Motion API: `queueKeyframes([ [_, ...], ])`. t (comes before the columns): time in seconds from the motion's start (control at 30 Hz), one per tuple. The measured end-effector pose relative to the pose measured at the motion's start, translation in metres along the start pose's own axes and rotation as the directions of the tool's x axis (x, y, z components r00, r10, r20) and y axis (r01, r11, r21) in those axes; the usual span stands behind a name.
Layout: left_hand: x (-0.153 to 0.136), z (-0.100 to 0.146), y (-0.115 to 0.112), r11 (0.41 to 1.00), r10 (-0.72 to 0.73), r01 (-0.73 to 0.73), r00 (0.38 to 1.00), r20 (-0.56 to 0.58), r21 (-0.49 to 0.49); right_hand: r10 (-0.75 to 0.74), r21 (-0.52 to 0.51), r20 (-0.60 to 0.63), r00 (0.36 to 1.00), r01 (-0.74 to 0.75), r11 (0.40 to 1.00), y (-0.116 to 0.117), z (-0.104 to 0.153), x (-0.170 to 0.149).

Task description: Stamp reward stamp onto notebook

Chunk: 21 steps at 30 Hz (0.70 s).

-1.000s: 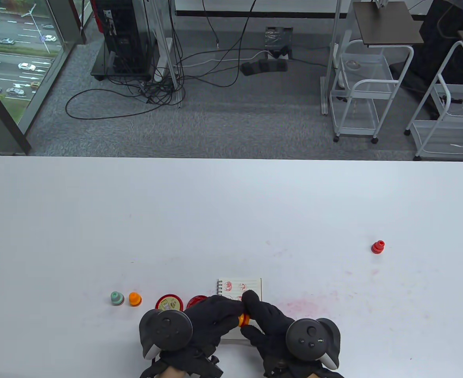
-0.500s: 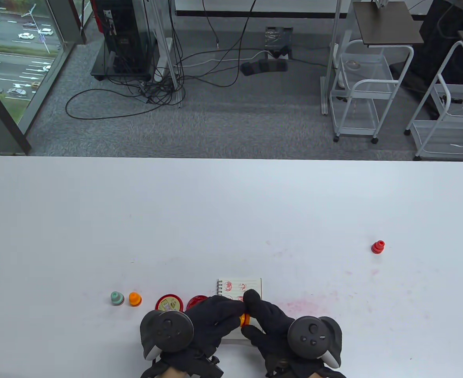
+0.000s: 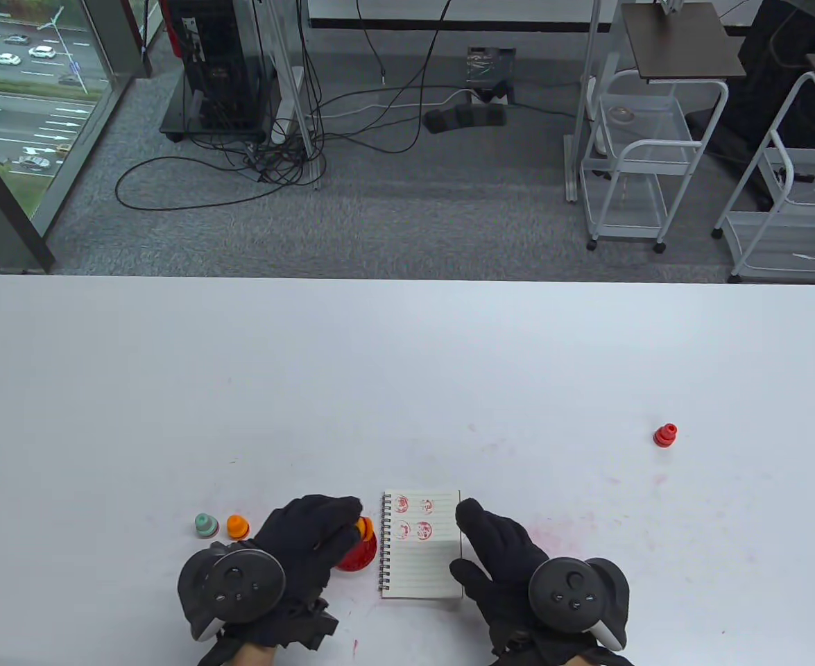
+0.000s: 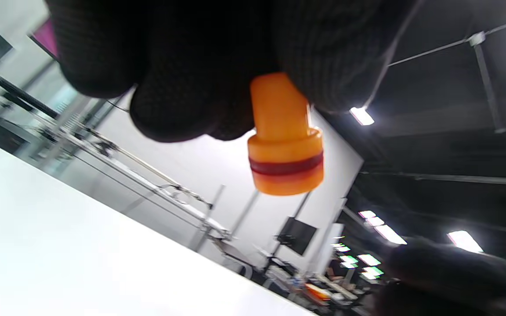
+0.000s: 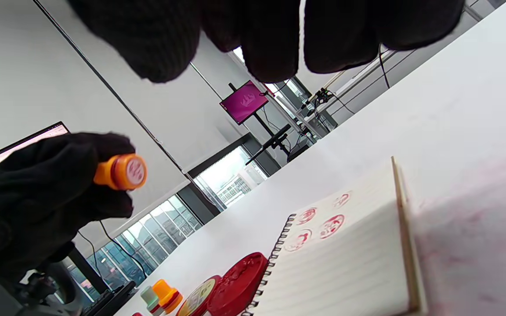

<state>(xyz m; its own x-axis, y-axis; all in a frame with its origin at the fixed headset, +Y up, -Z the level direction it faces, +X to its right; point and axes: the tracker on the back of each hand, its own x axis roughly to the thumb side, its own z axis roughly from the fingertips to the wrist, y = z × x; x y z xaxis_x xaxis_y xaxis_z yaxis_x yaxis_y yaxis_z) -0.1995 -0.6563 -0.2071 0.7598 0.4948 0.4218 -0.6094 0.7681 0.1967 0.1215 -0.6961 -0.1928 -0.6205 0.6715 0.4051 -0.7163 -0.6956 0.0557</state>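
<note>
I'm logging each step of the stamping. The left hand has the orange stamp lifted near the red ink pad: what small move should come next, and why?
Probably lower the orange stamp onto the red ink pad to re-ink it. The left hand pinches it just above the pad, off the notebook, which already shows four red prints.

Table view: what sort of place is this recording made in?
Probably an office or lab used for recording, several floors up. Beyond the white table are a computer tower with loose cables on grey carpet, wheeled wire carts, and a floor-length window overlooking a road with cars.
</note>
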Motion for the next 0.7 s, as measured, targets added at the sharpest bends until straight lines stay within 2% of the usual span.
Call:
queueKeyframes([
  [0.07,-0.011,0.003,0.008,0.997,-0.078,0.078,0.996,-0.039,-0.011,0.013,-0.001,-0.007,1.000,-0.013,1.000,-0.001,0.000,-0.002],
  [0.17,-0.031,0.009,0.021,0.981,-0.186,0.175,0.970,-0.156,-0.077,0.051,0.003,-0.015,0.999,-0.051,0.999,-0.003,0.001,-0.003],
  [0.27,-0.051,0.015,0.027,0.956,-0.284,0.243,0.903,-0.322,-0.163,0.125,0.012,-0.021,0.992,-0.125,0.992,-0.005,0.001,-0.004],
  [0.3,-0.057,0.017,0.030,0.949,-0.312,0.269,0.883,-0.350,-0.165,0.154,0.010,-0.021,0.988,-0.154,0.988,-0.006,0.001,-0.004],
  [0.4,-0.071,0.022,0.033,0.939,-0.336,0.249,0.818,-0.468,-0.239,0.189,0.012,-0.028,0.982,-0.189,0.982,-0.009,0.001,-0.005],
  [0.6,-0.085,0.025,0.025,0.894,-0.418,0.232,0.742,-0.524,-0.384,0.178,0.023,-0.063,0.982,-0.177,0.984,-0.011,0.001,-0.011],
  [0.7,-0.093,0.027,0.019,0.875,-0.434,0.178,0.702,-0.565,-0.451,0.178,0.027,-0.073,0.981,-0.176,0.984,-0.012,0.001,-0.014],
])
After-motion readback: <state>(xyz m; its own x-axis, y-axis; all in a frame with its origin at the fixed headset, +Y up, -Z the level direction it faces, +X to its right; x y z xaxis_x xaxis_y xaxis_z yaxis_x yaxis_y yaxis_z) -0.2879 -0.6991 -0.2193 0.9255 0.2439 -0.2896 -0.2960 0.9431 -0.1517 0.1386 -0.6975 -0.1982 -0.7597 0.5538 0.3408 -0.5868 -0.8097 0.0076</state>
